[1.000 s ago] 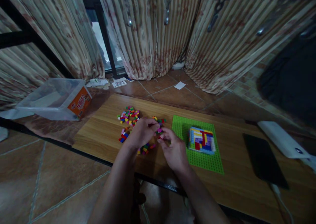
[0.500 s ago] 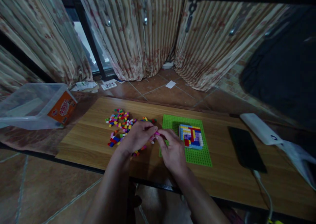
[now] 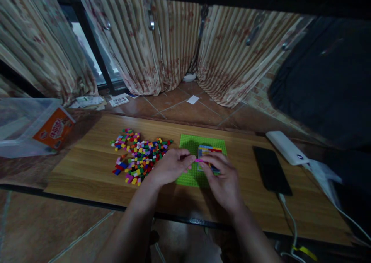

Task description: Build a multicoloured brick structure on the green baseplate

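Here, in the head view, both hands meet over the green baseplate [image 3: 188, 143] on the wooden table [image 3: 87, 166]. Between their fingertips sits a small pink brick [image 3: 199, 160], just in front of the multicoloured block build [image 3: 209, 150] that stands on the baseplate.

The brick looks like hard plastic: very light, stiff, smooth enough to slip from a loose pinch, and not likely to break. It is so small that the sensible hold is a tip pinch on its two opposite side faces, leaving top studs and underside free. Whether it is one piece or two stacked I cannot tell in this dim light.

The left hand [image 3: 171, 166] comes in from the lower left, forearm angled up across the table edge, palm down, fingers curled close with thumb and forefinger drawn together at the brick's left end. The right hand [image 3: 224, 181] reaches in from the lower right, back of the hand to the camera, fingers bent forward and narrowed to a pinch on the brick's right end; it hides the near part of the build.

Left of the hands lies a loose pile of bricks [image 3: 136, 158]. A clear plastic tub [image 3: 26, 125] sits at the far left, a dark phone [image 3: 271, 170] and a white power bank [image 3: 285, 147] to the right.
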Demonstrator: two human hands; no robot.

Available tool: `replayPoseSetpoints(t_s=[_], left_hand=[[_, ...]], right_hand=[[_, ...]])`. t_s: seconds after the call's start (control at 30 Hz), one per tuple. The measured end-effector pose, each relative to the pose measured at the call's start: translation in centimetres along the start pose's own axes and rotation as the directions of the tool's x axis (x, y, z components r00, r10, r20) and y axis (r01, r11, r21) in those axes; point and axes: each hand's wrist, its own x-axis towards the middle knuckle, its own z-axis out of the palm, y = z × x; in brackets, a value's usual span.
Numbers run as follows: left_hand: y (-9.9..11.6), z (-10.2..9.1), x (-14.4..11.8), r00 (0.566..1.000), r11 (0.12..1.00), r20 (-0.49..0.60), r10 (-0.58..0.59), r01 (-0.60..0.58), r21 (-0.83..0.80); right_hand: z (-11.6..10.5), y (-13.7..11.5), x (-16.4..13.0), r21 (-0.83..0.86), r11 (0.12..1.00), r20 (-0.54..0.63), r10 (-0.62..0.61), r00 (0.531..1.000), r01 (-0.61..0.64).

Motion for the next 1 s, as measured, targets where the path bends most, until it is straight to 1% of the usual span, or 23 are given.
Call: replayPoseSetpoints(t_s=[0.07, 0.17, 0.23, 0.3, 0.4, 0.63, 0.8, 1.0], left_hand=[[0.0, 0.3, 0.2, 0.999, 0.995, -0.027, 0.034, -0.031, 0.097], [0.1, 0.4, 0.4, 0.996, 0.973, -0.062, 0.067, -0.051, 0.226], [0.3, 0.5, 0.4, 0.995, 0.962, -0.068, 0.074, -0.054, 0.266], [0.5, 0.6, 0.5, 0.995, 0.958, -0.063, 0.072, -0.052, 0.283], [0.8, 0.9, 0.6, 0.996, 0.957, -0.065, 0.054, -0.033, 0.288], [1.4, 1.4, 0.5, 0.997, 0.948, -0.075, 0.038, -0.012, 0.319], [1.2, 1.4, 0.5, 0.997, 0.942, -0.075, 0.033, -0.006, 0.335], [1.0, 1.4, 0.6, 0.995, 0.946, -0.085, 0.05, -0.02, 0.323]], right_hand=[[-1.6, 1.6, 0.1, -0.012, 0.998, -0.092, 0.058, 0.994, -0.059], [-4.2, 4.3, 0.4, -0.011, 0.982, -0.202, 0.184, 0.962, -0.191], [-5.5, 5.7, 0.6, -0.002, 0.969, -0.207, 0.24, 0.948, -0.246], [-6.1, 6.4, 0.7, 0.024, 0.958, -0.191, 0.286, 0.939, -0.287], [-5.7, 6.2, 0.6, 0.046, 0.951, -0.154, 0.309, 0.939, -0.306], [-3.7, 4.5, 0.1, -0.069, 0.968, -0.148, 0.23, 0.962, -0.242], [-3.0, 4.0, -0.3, -0.161, 0.966, -0.218, 0.167, 0.962, -0.204], [-1.9, 4.1, -1.1, -0.182, 0.962, -0.287, 0.146, 0.947, -0.204]])
